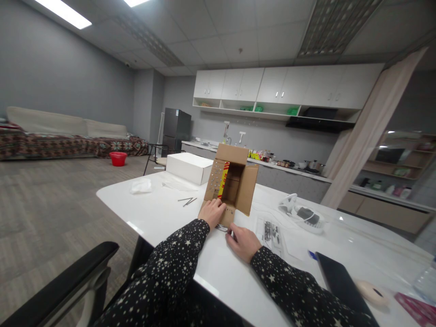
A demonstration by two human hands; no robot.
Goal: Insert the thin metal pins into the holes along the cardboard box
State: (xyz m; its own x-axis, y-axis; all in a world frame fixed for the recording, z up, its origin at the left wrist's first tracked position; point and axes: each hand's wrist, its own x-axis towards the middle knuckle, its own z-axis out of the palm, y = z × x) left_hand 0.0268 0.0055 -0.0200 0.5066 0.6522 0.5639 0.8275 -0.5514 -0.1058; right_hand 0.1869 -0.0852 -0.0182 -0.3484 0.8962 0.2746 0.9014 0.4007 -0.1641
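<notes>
An open cardboard box [243,193] stands on the white table, its flaps spread and its inside facing me. Small round pieces dot its left flap, beside a yellow and red printed strip [224,178]. My left hand [211,212] grips the box's lower front flap, fingers bent over it. Just below, a small shiny metal piece [222,228] lies at the flap's edge; its kind is too small to tell. My right hand [243,241] is closed, thumb and fingertips pinched beside that metal piece. Whatever those fingertips hold is hidden.
Behind the box sits a white carton [189,167], with thin metal rods [188,200] in front of it. To the right are a clear bag of small hardware [271,234], a white corded device [308,219], a dark tablet-like slab [340,281] and a beige mouse-shaped object [372,291].
</notes>
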